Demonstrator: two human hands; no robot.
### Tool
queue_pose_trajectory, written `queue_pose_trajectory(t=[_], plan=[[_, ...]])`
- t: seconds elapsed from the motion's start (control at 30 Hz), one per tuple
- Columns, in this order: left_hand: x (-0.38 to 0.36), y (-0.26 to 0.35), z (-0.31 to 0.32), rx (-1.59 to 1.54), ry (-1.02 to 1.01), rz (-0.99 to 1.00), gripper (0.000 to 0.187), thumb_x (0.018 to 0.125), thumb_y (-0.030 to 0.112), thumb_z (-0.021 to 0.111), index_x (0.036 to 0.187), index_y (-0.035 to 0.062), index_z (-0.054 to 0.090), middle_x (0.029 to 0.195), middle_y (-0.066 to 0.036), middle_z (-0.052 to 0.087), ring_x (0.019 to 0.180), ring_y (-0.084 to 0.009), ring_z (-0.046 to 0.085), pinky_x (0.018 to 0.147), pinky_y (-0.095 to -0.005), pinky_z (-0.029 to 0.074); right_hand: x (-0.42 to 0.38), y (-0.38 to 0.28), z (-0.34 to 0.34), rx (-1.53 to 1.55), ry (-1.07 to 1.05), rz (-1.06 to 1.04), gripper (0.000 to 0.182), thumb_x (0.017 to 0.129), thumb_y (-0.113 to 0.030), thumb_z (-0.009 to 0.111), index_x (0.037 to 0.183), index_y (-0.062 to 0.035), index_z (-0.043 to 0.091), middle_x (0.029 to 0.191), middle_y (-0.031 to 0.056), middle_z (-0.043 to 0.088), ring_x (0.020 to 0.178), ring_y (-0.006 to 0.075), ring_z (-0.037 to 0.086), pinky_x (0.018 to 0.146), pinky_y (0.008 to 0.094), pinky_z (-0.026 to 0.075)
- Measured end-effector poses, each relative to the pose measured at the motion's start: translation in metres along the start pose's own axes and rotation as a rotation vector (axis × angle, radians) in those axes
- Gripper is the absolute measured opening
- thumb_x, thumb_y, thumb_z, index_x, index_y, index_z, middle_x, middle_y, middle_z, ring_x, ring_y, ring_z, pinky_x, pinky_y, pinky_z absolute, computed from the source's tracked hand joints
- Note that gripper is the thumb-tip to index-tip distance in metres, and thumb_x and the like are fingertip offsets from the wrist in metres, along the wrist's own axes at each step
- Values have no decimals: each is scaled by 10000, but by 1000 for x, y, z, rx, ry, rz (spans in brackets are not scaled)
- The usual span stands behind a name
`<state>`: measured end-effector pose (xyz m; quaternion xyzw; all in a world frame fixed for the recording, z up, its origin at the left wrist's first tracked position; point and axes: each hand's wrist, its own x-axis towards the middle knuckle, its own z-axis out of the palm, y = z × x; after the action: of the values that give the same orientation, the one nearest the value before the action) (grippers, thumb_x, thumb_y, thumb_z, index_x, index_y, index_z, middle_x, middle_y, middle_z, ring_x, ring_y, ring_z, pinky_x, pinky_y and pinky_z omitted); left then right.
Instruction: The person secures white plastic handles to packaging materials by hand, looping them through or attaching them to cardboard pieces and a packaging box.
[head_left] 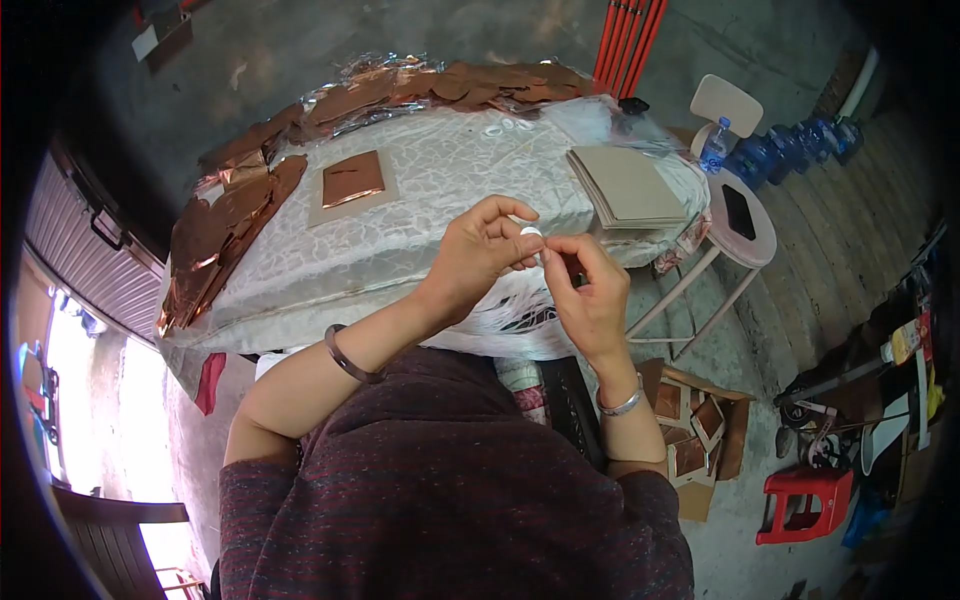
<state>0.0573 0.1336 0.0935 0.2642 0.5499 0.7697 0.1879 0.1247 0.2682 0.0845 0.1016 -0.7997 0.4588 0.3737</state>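
My left hand [483, 248] and my right hand [587, 290] meet in front of me above the near edge of the table [440, 180]. Between their fingertips they pinch a small white round object [531, 233], perhaps a roll of tape; I cannot tell exactly what it is. A dark bangle sits on my left wrist and a silver one on my right. On the white cloth lies a copper-coloured foil sheet on a grey card [352, 180]. A stack of grey cards [628, 186] rests at the table's right end.
Copper foil sheets [225, 215] pile along the table's left and far edges. A stool [742, 225] with a phone stands to the right, a water bottle [714, 146] behind it. A cardboard box of finished pieces [695, 425] and a red stool [805, 500] sit on the floor.
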Motion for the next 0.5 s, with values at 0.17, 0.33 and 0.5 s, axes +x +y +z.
queue_pose_trajectory(t=[0.17, 0.33, 0.5], plan=[[1, -7, -4, 356, 23, 222, 138, 815, 58, 587, 937, -2, 565, 730, -2, 561, 630, -56, 504, 594, -187, 434, 0, 0, 4, 55, 22, 65, 74, 781, -6, 585, 853, 13, 583, 718, 32, 585, 605, 45, 506, 544, 188, 411], [2, -10, -6, 415, -26, 86, 130, 846, 114, 556, 890, -6, 579, 700, -9, 560, 602, -56, 496, 562, -189, 421, 0, 10, 2, 30, 20, 49, 80, 787, -14, 583, 863, 14, 583, 724, 22, 583, 614, 41, 504, 549, 188, 413], [12, -17, -19, 127, -155, -300, 225, 876, 206, 515, 783, 10, 577, 654, -29, 557, 534, -72, 477, 473, -191, 375, 2, 36, 7, 106, -32, 101, 102, 804, -24, 571, 900, 10, 574, 744, 4, 578, 643, 45, 516, 581, 186, 424]])
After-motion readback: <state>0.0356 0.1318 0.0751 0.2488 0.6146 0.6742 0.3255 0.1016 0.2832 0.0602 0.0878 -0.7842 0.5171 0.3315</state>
